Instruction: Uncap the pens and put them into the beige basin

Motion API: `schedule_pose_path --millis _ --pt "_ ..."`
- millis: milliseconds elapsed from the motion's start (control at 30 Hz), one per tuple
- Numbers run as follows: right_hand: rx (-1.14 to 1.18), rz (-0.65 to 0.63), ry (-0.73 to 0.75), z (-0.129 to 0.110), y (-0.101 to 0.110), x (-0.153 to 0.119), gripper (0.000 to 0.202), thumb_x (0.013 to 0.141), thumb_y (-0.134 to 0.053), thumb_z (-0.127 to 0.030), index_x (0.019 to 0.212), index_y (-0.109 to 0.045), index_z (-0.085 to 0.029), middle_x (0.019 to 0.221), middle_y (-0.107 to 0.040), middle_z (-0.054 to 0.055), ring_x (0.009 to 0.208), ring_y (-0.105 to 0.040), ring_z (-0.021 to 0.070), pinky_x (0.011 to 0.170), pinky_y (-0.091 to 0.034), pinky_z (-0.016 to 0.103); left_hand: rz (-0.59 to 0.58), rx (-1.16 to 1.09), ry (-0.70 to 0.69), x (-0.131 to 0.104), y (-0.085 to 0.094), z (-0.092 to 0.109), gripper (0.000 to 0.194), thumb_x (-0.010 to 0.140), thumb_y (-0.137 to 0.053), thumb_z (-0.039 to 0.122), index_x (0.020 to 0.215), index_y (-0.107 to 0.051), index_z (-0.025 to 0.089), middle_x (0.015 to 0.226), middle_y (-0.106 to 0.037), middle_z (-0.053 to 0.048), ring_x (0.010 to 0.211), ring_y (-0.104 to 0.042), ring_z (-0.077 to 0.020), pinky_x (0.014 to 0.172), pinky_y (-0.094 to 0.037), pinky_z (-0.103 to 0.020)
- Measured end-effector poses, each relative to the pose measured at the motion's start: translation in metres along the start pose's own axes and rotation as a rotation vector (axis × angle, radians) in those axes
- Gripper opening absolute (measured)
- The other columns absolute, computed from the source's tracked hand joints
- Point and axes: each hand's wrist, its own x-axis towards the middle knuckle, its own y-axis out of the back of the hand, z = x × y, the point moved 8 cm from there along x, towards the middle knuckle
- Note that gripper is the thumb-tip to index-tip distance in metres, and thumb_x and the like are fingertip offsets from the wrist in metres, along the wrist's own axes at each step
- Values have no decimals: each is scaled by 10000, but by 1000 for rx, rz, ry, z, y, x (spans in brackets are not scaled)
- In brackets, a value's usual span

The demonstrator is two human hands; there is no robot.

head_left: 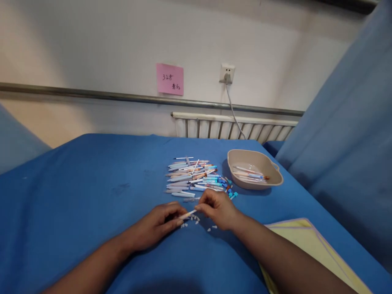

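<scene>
My left hand (163, 222) is closed around the pale orange barrel of a pen (186, 215). At the pen's other, white end, the fingertips of my right hand (219, 207) pinch it; whether that end is a separate refill I cannot tell. Several small white cone-shaped pieces (192, 218) lie on the blue cover just below the pen. Beyond my hands spreads a pile of pen parts (190, 177), with light blue and orange barrels and thin white refills. Blue, teal and brown end pieces (228, 188) are gathered at the pile's right side.
A beige plastic basin (255, 157) stands at the right, with several pens (249, 174) inside. A yellow cloth (306, 241) lies under my right forearm. Blue curtains (343, 155) hang at the right. Behind the blue-covered table (101, 183) are a metal rail (122, 94) and a radiator (223, 127).
</scene>
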Motion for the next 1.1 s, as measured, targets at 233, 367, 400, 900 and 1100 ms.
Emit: schedule_pose_path --millis 233,367,400,900,1100 --pt "358 -70 -123 5 -16 -1 284 733 -667 -426 696 -528 -181 544 -552 -56 447 -476 75 437 -367 190 28 -22 37 2 1 0 288 935 -399 387 998 -619 213 940 -640 -12 886 -567 -172 819 -433 -266" --pt "487 -61 -198 13 -14 3 390 671 -674 -531 689 -496 -184 510 -551 -66 384 -453 65 399 -358 188 54 -26 36 2 1 2 311 942 -381 379 1102 -601 230 1028 -644 -29 953 -564 -188 870 -431 -293" --pt "494 -55 -203 15 -13 4 404 665 -669 -547 690 -491 -186 507 -550 -69 377 -452 64 396 -360 189 66 -34 35 2 1 3 317 941 -383 377 1136 -592 239 1067 -639 -34 985 -559 -195 893 -422 -303" --pt "103 86 -127 7 55 5 312 857 -479 -462 728 -512 -180 596 -567 -33 457 -488 83 460 -388 195 140 -393 164 2 6 -18 327 853 -538 441 1040 -636 191 752 -562 5 622 -447 -111 541 -336 -196" --pt "-755 -14 -175 23 94 -7 99 802 -562 -222 728 -609 -176 707 -661 49 674 -604 173 597 -402 246 220 -582 206 3 10 -35 367 833 -568 464 1030 -594 156 740 -501 11 550 -380 -78 484 -286 -191"
